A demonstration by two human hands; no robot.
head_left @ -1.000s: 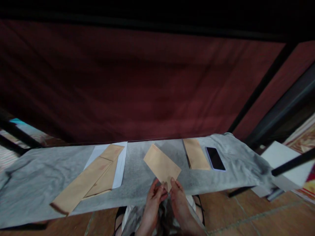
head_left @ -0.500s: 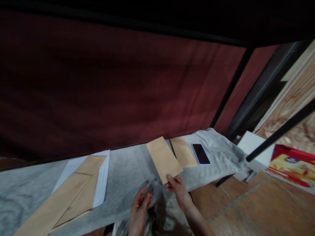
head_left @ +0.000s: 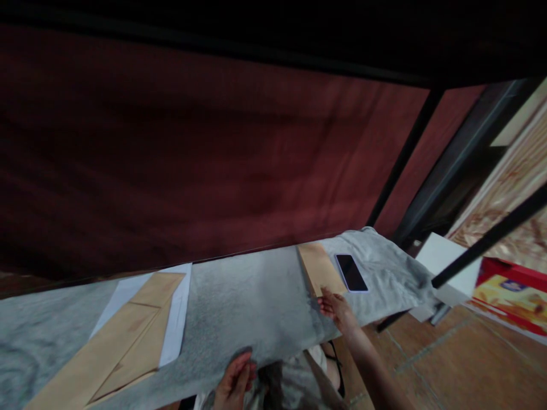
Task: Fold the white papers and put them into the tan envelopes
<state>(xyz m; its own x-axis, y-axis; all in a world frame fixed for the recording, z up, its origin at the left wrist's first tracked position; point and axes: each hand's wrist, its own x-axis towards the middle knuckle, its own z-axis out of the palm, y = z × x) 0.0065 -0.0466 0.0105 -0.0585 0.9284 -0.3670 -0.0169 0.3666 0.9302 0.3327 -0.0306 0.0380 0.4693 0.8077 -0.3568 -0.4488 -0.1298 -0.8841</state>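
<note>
On the right part of the grey cloth (head_left: 248, 296), a small brown paper envelope (head_left: 321, 266) lies flat, in line with whatever lies under it. My right hand (head_left: 337, 310) pinches its near end between thumb and fingers. A phone (head_left: 351, 273) with a dark screen and pale edge rests just right of the envelope. My left hand (head_left: 235, 378) hovers by the cloth's front edge, fingers loosely curled and holding nothing that I can see.
Several larger brown envelopes (head_left: 115, 336) overlap a white envelope (head_left: 176, 327) at the left. A dark red curtain (head_left: 222, 159) hangs behind the surface. At the right stand black poles (head_left: 405, 154), a white box (head_left: 448, 265) and a red carton (head_left: 513, 296) on the tiled floor.
My right hand has moved right with the small brown envelope, which now lies over the other one beside the phone. My left hand has drawn back slightly toward me.
</note>
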